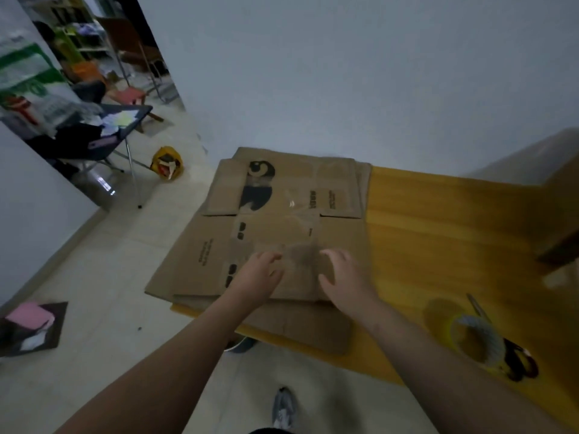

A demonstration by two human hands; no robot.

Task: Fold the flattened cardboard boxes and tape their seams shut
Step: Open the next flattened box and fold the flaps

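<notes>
On top of the flattened cardboard boxes [282, 195], both hands rest palm down, side by side with a small gap between them. The left hand [257, 274] and the right hand [344, 277] each have their fingers bent loosely onto the brown sheet. Motion blur hides the fingertips, so I cannot tell whether they pinch anything or only press. Both bare forearms reach in from the lower edge of the view.

The boxes lie as a flat stack of several sheets on the left end of a yellow bench [438, 233]. The stack's left and near edges stick out past the bench edge. The top sheet carries black printed marks and glossy strips of clear tape.

To the right of the hands, well apart from the stack, a roll of tape [476, 343] stands on the bench. What looks like dark-handled scissors [521, 368] lies touching it. A brown box [560, 202] stands at the bench's far right.

Below, a grey shoe [283, 408] stands on the pale tiled floor [109, 277]. Farther left are a yellow bag [167, 162] and a cluttered chair [119, 126].
</notes>
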